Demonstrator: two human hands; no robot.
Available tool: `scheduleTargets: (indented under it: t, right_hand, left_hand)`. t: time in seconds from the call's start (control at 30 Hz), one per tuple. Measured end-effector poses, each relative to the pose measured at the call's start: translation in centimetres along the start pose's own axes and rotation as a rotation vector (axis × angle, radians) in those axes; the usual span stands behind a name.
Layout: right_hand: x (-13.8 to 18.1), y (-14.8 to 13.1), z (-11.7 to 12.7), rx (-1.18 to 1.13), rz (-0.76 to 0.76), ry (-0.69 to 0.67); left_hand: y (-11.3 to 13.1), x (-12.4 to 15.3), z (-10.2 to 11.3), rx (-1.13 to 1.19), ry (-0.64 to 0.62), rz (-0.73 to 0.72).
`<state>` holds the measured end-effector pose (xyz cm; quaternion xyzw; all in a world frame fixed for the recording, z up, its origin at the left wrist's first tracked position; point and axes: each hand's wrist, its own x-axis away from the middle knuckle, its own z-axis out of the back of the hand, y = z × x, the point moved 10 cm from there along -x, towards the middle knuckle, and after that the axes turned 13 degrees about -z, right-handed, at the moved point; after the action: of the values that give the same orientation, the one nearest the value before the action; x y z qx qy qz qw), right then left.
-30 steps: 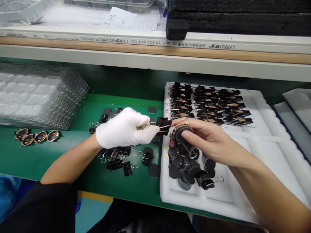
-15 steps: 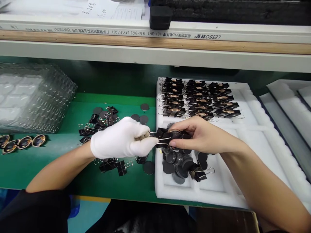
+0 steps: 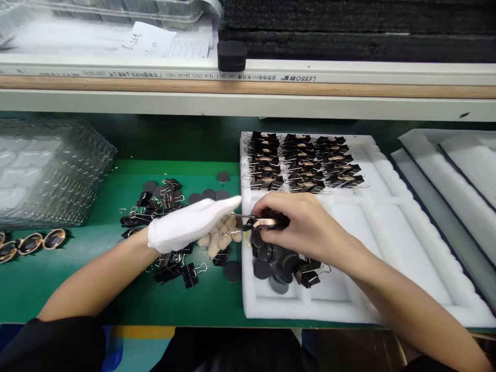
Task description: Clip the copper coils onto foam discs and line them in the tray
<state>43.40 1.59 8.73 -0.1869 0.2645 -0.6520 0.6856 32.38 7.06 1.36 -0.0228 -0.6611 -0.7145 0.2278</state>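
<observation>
My left hand (image 3: pixel 194 219), in a white glove with beige finger pads, is open with its thumb stretched out. Wire handles of a binder clip (image 3: pixel 248 221) lie against its fingers. Bare and closed, my right hand (image 3: pixel 300 225) grips that black clip together with a tan-edged piece, mostly hidden by the fingers. Below it, dark round discs (image 3: pixel 265 252) are heaped in the white foam tray (image 3: pixel 418 248), beside a loose black binder clip (image 3: pixel 309 276). More binder clips (image 3: pixel 189 275) lie piled on the green table under and around my left hand.
Rows of clipped tan-edged pieces (image 3: pixel 304 161) fill the tray's far part. Clear plastic trays (image 3: pixel 46 170) are stacked at left, near tortoiseshell sunglasses (image 3: pixel 31 244). More foam trays (image 3: pixel 445 170) stand at right. A shelf edge (image 3: pixel 155 101) crosses the back.
My left hand has opened from its pinch on the clip handles, its thumb now straight. My right hand has turned and keeps its hold on the clip. The camera view has shifted slightly.
</observation>
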Motion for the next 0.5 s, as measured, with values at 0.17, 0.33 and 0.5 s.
scheduleTargets:
  t: [0.17,0.33,0.5]
  right_hand:
    - [2.5,-4.3,1.2,0.512,0.292,0.458]
    - [1.2,-1.3,2.6,0.317,0.048,0.156]
    - [0.6,3.5,0.1,-0.354,-0.303,-0.355]
  left_hand:
    - [1.9,0.3,0.6,-0.127,0.027,-0.109]
    - [3.4,1.1,2.0,-0.387,0.171,-0.160]
    - [4.2,1.3,2.3,-0.576,0.248,-0.232]
